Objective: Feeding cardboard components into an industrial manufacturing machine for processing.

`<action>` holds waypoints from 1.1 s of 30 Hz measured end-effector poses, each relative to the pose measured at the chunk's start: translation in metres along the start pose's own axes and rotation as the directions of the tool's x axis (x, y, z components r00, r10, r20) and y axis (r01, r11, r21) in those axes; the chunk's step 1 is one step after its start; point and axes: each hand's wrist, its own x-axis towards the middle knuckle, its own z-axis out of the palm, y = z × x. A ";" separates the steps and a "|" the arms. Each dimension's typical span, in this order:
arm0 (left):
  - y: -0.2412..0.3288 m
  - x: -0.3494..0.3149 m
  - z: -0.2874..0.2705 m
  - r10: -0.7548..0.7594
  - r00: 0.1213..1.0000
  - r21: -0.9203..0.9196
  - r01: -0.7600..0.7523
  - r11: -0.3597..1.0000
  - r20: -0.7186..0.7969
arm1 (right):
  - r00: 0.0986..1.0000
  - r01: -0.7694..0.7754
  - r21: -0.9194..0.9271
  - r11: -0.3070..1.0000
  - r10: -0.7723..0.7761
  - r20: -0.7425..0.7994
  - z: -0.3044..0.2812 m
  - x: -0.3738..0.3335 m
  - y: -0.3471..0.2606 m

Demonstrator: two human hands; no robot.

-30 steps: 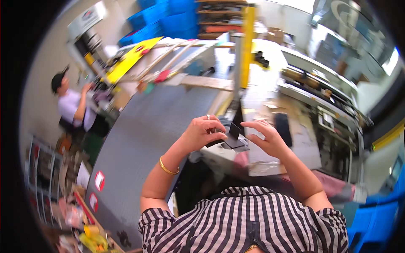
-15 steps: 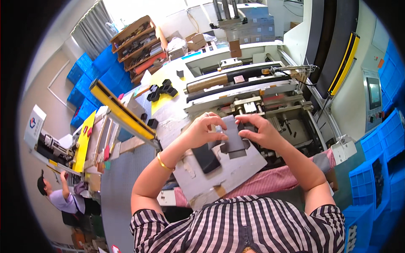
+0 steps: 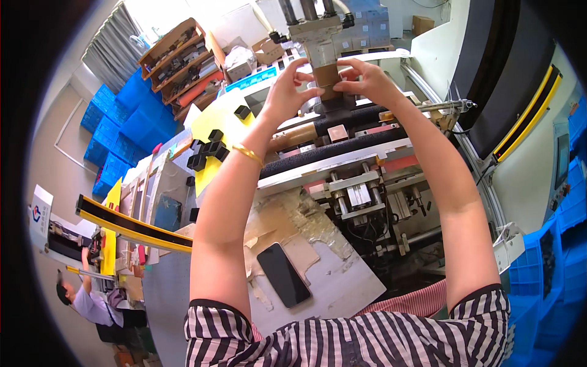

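A brown block [image 3: 327, 76] hangs below the metal head of the machine [image 3: 315, 27], between my raised hands. Directly under the block lies a dark card piece [image 3: 335, 104], its outline partly lost against the dark roller. My left hand [image 3: 290, 92], with a gold bangle at the wrist, is curled at the block's left side, thumb tip at the card piece. On the other side my right hand [image 3: 367, 82] is curled the same way, its thumb across the block's lower edge. The fingertips are partly hidden, so the exact grip is hard to see.
A black phone [image 3: 284, 275] rests on the worn board [image 3: 342, 278] near my body. Several black boxes [image 3: 208, 150] sit on a yellow sheet [image 3: 205, 122] at left. A yellow-black bar [image 3: 134, 223] juts in from the left. Another person [image 3: 92, 303] works at far left.
Both hands have moved up and away from my body, from above the board to the hanging block. The grey card blank no longer shows over the board; my view has shifted.
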 end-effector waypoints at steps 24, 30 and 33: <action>0.055 -0.835 -0.259 -0.645 0.054 -0.387 0.761 0.521 -0.762 | 0.884 -0.142 0.692 0.708 -0.224 0.411 0.297 -0.244 -0.241; 0.204 -1.136 -0.235 -0.238 -0.563 -0.484 0.815 -0.319 -0.792 | 0.743 -0.219 0.662 0.717 -0.318 0.589 0.431 -0.217 -0.299; 0.274 -1.188 -0.225 -0.071 -0.713 -0.561 0.606 -0.564 -0.698 | 0.691 -0.233 0.644 0.729 -0.342 0.637 0.484 -0.206 -0.326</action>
